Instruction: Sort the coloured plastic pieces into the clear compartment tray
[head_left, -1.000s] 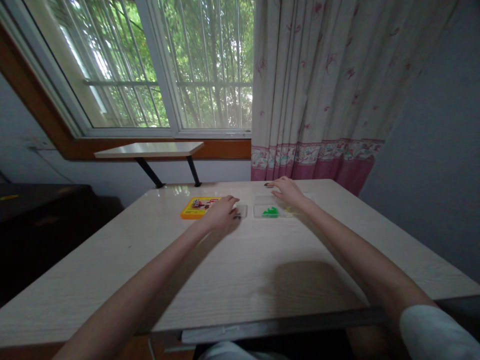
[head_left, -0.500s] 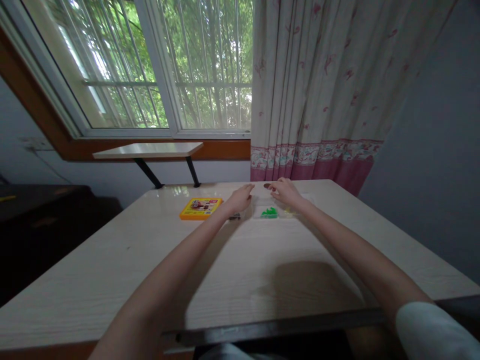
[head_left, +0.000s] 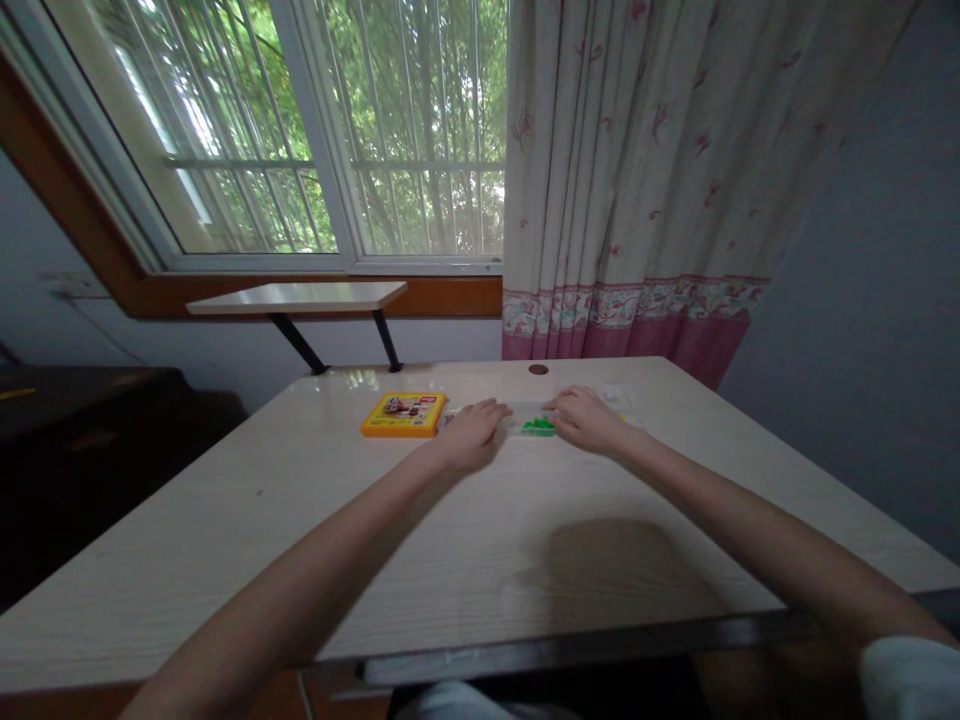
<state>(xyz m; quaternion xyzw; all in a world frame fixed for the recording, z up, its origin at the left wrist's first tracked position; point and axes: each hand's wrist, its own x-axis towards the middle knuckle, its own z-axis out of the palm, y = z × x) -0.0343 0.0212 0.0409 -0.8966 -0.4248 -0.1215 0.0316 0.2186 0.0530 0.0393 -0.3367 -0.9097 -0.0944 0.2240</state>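
On the far middle of the pale wooden table [head_left: 465, 560] lies a clear plastic tray [head_left: 529, 412] with small green pieces [head_left: 538, 426] in it. My left hand [head_left: 471, 433] rests on the table at the tray's left end, fingers curled toward it. At the tray's right end is my right hand [head_left: 583, 418], fingers bent over its near edge. Whether either hand grips the tray is not clear. An orange-rimmed flat box [head_left: 403, 414] lies just left of my left hand.
A round cable hole [head_left: 538, 369] sits near the table's far edge. A small wall shelf [head_left: 296, 297] hangs under the window [head_left: 322, 130]. A flowered curtain [head_left: 637, 180] hangs behind the table. A dark cabinet [head_left: 82, 430] stands at the left.
Both hands have drawn back toward me from the table's far edge. The left hand went right past the orange box, then settled at the tray's left end; the right hand came off the cable hole.
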